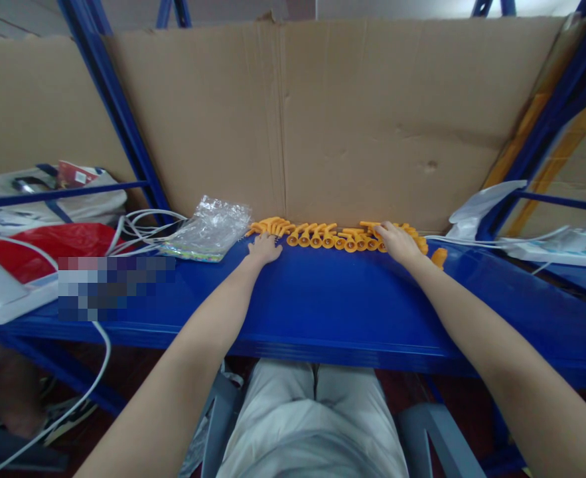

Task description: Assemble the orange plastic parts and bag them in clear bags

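At the far left, a canvas bag and a red plastic bag were set down near white cables; next to them a clear plastic bag was laid. The left hand was placed palm down, fingers spread, by the left end of a row of orange cone-ended pieces. These were ranged on the blue metal shelf, near the cardboard panel — seemingly used as a guide, with the middle cones' mouths turned frontward. The row's right part was covered by the right hand — whether anything was pinched could not be told.
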Motion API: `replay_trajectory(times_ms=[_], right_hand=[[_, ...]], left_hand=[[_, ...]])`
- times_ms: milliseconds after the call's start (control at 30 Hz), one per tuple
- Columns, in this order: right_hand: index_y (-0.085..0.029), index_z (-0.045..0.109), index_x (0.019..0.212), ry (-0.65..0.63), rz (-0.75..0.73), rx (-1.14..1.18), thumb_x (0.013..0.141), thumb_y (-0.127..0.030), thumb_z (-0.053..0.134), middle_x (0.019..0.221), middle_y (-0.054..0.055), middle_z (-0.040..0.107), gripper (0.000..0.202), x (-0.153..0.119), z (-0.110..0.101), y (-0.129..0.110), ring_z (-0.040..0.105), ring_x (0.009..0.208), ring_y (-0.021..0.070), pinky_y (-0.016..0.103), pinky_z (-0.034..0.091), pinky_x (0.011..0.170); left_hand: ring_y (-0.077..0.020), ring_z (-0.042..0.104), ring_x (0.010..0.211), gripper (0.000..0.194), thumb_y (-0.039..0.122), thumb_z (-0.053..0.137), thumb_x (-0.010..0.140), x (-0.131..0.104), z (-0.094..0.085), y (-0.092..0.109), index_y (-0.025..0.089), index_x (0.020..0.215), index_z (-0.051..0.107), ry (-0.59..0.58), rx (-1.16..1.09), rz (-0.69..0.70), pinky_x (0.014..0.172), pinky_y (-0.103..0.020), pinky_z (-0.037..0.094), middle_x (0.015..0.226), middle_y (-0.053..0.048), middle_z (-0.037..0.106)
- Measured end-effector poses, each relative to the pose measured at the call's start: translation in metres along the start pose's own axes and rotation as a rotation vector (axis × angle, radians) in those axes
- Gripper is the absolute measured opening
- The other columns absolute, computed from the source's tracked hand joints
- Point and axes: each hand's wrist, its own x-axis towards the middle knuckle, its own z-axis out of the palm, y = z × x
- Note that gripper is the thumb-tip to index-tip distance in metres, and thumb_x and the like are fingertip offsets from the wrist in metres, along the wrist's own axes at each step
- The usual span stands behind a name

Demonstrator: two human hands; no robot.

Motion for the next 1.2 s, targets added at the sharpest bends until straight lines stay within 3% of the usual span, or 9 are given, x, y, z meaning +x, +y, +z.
replay_trajectory(times_ms=[133, 433, 600, 733, 867, 967, 1100, 1200], right_hand=[[-0.023, 0.058, 0.129, -0.015, 0.021, 0.089, 0.086, -0.007, 0.039, 0.128, 0.014, 0.060, 0.049, 0.002, 0.002, 0.004, 0.062, 0.104, 0.0284, 0.039, 0.049, 0.086], [-0.022, 0.063, 0.129, 0.001, 0.002, 0.253, 0.084, -0.010, 0.042, 0.128, 0.011, 0.065, 0.051, 0.005, 0.011, 0.021, 0.059, 0.120, 0.0281, 0.047, 0.046, 0.103], [-0.017, 0.062, 0.130, 0.072, 0.191, 0.189, 0.090, -0.014, 0.036, 0.132, 0.014, 0.062, 0.048, 0.001, -0.009, 0.027, 0.060, 0.120, 0.0285, 0.043, 0.049, 0.097], [-0.013, 0.069, 0.118, 0.119, 0.392, 0.123, 0.088, -0.017, 0.039, 0.120, 0.020, 0.067, 0.043, -0.002, -0.024, 0.046, 0.066, 0.105, 0.0316, 0.043, 0.052, 0.085], [-0.013, 0.075, 0.095, -0.064, 0.488, 0.045, 0.081, -0.025, 0.052, 0.083, 0.020, 0.072, 0.030, -0.001, -0.025, 0.072, 0.069, 0.078, 0.0307, 0.038, 0.051, 0.065], [-0.016, 0.076, 0.080, -0.237, 0.426, 0.023, 0.076, -0.036, 0.062, 0.061, 0.014, 0.066, 0.024, 0.002, -0.025, 0.081, 0.066, 0.061, 0.0272, 0.034, 0.047, 0.053], [-0.019, 0.075, 0.073, -0.477, 0.369, 0.040, 0.073, -0.040, 0.071, 0.057, 0.011, 0.064, 0.021, 0.003, -0.032, 0.070, 0.065, 0.060, 0.0263, 0.034, 0.047, 0.051], [-0.018, 0.073, 0.074, -0.551, 0.400, 0.046, 0.072, -0.032, 0.074, 0.059, 0.009, 0.066, 0.015, 0.002, -0.039, 0.057, 0.066, 0.061, 0.0248, 0.033, 0.048, 0.053]], left_hand=[[-0.0352, 0.038, 0.137, 0.054, 0.035, 0.041, 0.088, -0.001, -0.001, 0.000, 0.021, 0.139, 0.051, 0.020, 0.023, 0.014, 0.106, -0.054, 0.039, 0.150, -0.014, 0.044], [-0.0345, 0.041, 0.134, 0.051, 0.031, 0.042, 0.087, -0.004, -0.005, 0.000, 0.018, 0.135, 0.054, 0.031, 0.045, 0.037, 0.105, -0.051, 0.041, 0.144, -0.016, 0.046], [-0.0344, 0.043, 0.133, 0.048, 0.025, 0.041, 0.086, -0.005, -0.005, 0.000, 0.019, 0.132, 0.057, 0.037, 0.042, 0.036, 0.105, -0.053, 0.041, 0.142, -0.016, 0.048], [-0.0359, 0.044, 0.132, 0.048, 0.023, 0.042, 0.085, -0.004, -0.005, -0.001, 0.019, 0.130, 0.059, 0.055, 0.023, 0.047, 0.104, -0.054, 0.041, 0.140, -0.018, 0.050], [-0.0310, 0.049, 0.128, 0.049, 0.017, 0.044, 0.082, 0.000, -0.003, -0.003, 0.012, 0.128, 0.059, 0.080, 0.009, 0.046, 0.104, -0.041, 0.044, 0.136, -0.019, 0.053], [-0.0260, 0.054, 0.124, 0.047, 0.013, 0.045, 0.080, 0.004, -0.003, -0.003, 0.008, 0.123, 0.061, 0.103, -0.003, 0.059, 0.105, -0.031, 0.041, 0.128, -0.018, 0.060], [-0.0249, 0.059, 0.118, 0.040, 0.011, 0.049, 0.078, 0.004, -0.007, -0.002, 0.010, 0.113, 0.067, 0.120, -0.062, 0.047, 0.101, -0.028, 0.044, 0.120, -0.015, 0.066], [-0.0245, 0.063, 0.112, 0.037, 0.008, 0.049, 0.079, 0.001, -0.011, -0.001, 0.010, 0.110, 0.070, 0.116, -0.111, 0.027, 0.096, -0.028, 0.047, 0.112, -0.013, 0.071]])
